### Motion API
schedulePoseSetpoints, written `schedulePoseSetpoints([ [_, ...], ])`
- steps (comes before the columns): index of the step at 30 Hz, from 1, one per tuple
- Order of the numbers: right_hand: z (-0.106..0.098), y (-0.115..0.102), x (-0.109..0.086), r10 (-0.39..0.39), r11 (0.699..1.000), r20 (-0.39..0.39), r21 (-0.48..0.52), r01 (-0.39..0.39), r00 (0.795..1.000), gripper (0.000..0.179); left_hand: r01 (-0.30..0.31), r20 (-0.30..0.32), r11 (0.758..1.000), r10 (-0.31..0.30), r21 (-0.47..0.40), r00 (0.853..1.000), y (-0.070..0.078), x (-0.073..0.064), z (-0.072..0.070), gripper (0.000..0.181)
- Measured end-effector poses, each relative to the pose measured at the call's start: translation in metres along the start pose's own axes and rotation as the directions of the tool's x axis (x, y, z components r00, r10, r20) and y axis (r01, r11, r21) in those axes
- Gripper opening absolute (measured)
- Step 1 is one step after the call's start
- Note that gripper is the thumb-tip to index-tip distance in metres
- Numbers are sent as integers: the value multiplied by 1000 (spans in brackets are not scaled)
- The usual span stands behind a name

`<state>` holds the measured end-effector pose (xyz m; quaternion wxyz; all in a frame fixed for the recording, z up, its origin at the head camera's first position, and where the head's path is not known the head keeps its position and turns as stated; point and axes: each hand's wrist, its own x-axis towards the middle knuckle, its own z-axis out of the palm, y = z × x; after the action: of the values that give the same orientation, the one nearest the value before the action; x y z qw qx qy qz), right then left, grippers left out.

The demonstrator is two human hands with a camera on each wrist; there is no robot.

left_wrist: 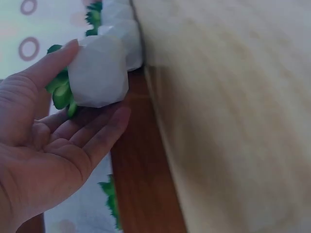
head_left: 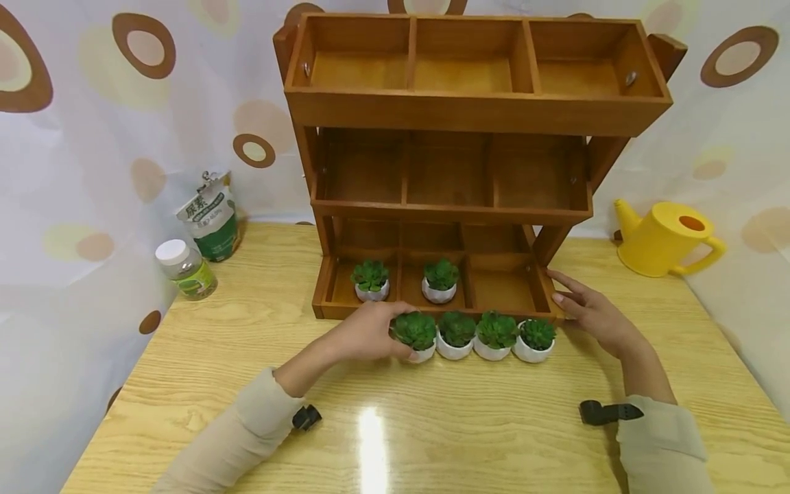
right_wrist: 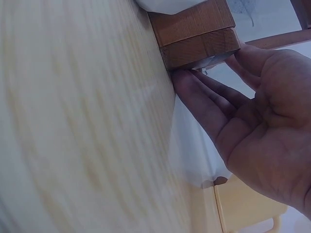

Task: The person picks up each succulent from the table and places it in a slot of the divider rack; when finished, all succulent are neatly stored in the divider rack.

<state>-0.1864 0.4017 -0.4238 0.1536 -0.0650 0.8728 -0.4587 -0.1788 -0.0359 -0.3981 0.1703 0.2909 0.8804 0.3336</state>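
My left hand holds a potted succulent in a white faceted pot, the leftmost of several in a row before the wooden shelf. In the left wrist view, the thumb and fingers lie on opposite sides of that white pot. My right hand rests against the right end of the shelf's bottom tier; the right wrist view shows its fingertips touching the wooden end. Two more succulents, one on the left and one in the middle, sit in the bottom tier's left and middle compartments.
At the back left stand a white-lidded jar and a clipped green-and-white pouch. A yellow watering can is right of the shelf. Wood-grain tabletop spreads before the row, and a patterned sheet hangs behind.
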Motion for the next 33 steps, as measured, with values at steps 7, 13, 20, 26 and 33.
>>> schedulePoseSetpoints([
  [7, 1, 1, -2, 1, 1000, 5, 9, -1, 1000, 64, -22, -72, 1000, 20, -21, 997, 9, -3, -16, 65],
  [13, 0, 2, -3, -6, 1000, 2, 19, 6, 1000, 64, -26, -109, 998, 20, -55, 994, 15, 1, -26, 66],
  [20, 2, 3, -5, -1, 1000, -4, 15, 1, 1000, 63, -44, -117, 994, 32, -102, 993, 24, 10, -31, 68],
  [26, 0, 4, -5, -4, 1000, -7, 19, 4, 1000, 62, -67, -125, 993, 54, -102, 991, 37, 27, -33, 71],
  [33, -1, 2, -1, -27, 999, -2, 35, 27, 1000, 62, -94, -126, 992, 83, -87, 989, 57, 58, -39, 72],
])
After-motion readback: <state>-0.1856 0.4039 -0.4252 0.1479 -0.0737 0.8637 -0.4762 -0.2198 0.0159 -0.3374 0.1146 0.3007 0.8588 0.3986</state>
